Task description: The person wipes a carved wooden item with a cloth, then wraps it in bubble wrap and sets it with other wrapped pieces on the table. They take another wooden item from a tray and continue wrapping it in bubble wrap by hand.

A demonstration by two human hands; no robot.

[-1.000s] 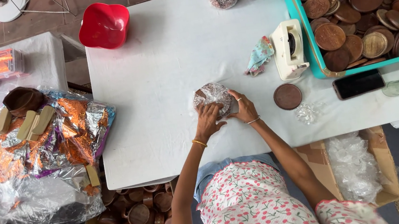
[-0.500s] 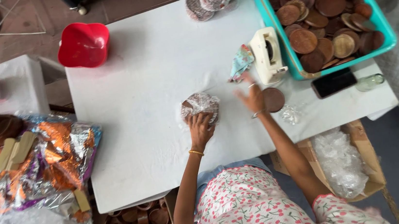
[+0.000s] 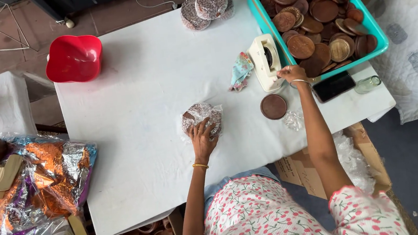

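left hand (image 3: pixel 202 135) on wrapped disc (image 3: pixel 202 117) — mid-table | right hand (image 3: pixel 291 73) at tape dispenser (image 3: pixel 265 61)

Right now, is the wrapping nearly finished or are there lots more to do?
Lots more. Three wrapped discs sit at the table's far edge. The left hand presses a half-wrapped disc; the right hand reaches the tape dispenser. One bare disc waits, and the teal bin is full.

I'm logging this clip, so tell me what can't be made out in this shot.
1. Head view: what the right hand pinches at the white dispenser; its fingers hide it.
2. The wrapped disc under the left hand: its crinkled clear wrap blurs the surface.
3. Teal crate: far end cut off by the top edge.
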